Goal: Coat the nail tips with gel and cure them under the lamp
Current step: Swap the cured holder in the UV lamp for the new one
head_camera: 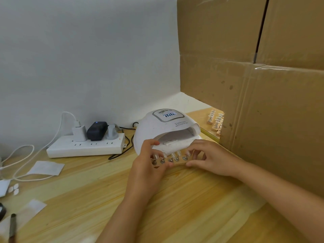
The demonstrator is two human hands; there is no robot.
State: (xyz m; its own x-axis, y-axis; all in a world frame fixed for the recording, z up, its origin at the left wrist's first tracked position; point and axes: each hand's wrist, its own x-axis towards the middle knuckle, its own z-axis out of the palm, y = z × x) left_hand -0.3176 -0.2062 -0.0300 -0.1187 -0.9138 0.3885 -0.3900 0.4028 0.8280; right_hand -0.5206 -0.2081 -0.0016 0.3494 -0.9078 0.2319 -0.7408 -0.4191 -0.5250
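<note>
A wooden holder (175, 163) carries a row of several pale nail tips (176, 153) on metal stands. It sits just in front of the mouth of the white curing lamp (166, 127), whose display is lit. My left hand (149, 165) grips the holder's left end, thumb towards the lamp opening. My right hand (208, 158) pinches the holder's right end between thumb and fingers. The nail tips point towards the lamp's opening.
A white power strip (85, 146) with plugs and cables lies left of the lamp. A tall cardboard box (263, 102) stands close on the right, with more nail-tip holders (215, 121) behind it. Paper pieces (47, 168) and a brush handle (12, 227) lie at the left.
</note>
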